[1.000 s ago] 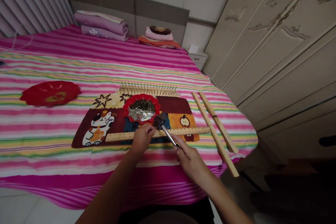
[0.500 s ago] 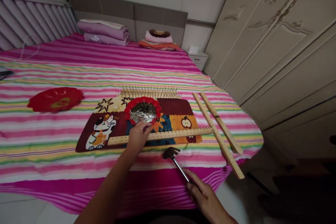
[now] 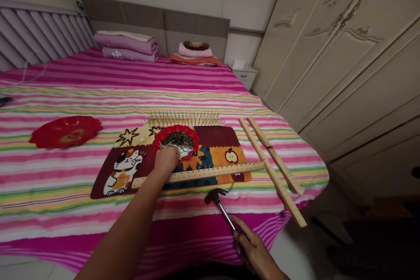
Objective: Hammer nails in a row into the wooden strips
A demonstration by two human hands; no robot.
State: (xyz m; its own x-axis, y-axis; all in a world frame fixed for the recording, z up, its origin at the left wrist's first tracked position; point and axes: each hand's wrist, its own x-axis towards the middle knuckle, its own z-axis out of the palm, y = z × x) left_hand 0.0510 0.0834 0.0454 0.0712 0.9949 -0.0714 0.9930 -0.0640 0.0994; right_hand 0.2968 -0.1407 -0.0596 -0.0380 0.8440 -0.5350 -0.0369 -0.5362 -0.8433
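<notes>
My left hand (image 3: 166,160) reaches to the near-left rim of a red scalloped bowl (image 3: 158,138), its fingers curled down at the loose nails (image 3: 179,139) inside. Its fingertips are partly hidden, so what they pinch cannot be made out. Under my left wrist runs a wooden strip (image 3: 210,172) with holes along it and some nails standing near its right end. It lies across a patterned mat (image 3: 216,135) with a cat picture. Low on the right, my right hand (image 3: 254,245) grips a claw hammer (image 3: 223,210), its dark head over the bed's near edge.
Behind the bowl, wooden strips bristle with upright nails (image 3: 185,118). Two bare wooden strips (image 3: 274,175) (image 3: 275,155) lie at the right, one reaching past the bed edge. A red plate (image 3: 65,132) rests at left. Folded bedding (image 3: 127,46) and a wardrobe (image 3: 344,61) stand farther off.
My left hand has moved from the wooden strip up to the bowl of nails. My right hand has drawn the hammer back from the strip, down towards the bed's near edge.
</notes>
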